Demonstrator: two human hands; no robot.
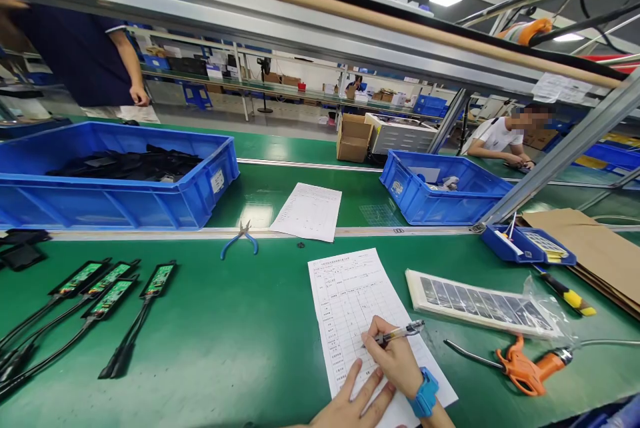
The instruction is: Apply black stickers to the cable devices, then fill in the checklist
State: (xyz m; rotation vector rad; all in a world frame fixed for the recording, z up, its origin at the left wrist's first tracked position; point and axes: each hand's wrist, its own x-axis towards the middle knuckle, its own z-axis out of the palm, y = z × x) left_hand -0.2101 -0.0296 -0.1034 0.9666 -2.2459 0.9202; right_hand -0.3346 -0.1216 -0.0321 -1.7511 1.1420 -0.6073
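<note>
A printed form [345,295] with a table of rows and columns lies on the green bench top in front of me. My right hand [395,358], with a blue band on its wrist, grips a pen [404,332] whose tip is at the paper. Fingers spread, my left hand [353,401] rests flat on the form's lower part, just below the right hand. Farther back lies a second printed sheet [313,208], and blue-handled pliers [241,240] sit to its left.
Several circuit boards with cables [113,296] lie at left, near a blue bin of black parts [125,205]. An orange air gun [533,368], a stack of labels [480,301] and another blue bin [450,205] are at right. Co-workers [500,138] are beyond the bench.
</note>
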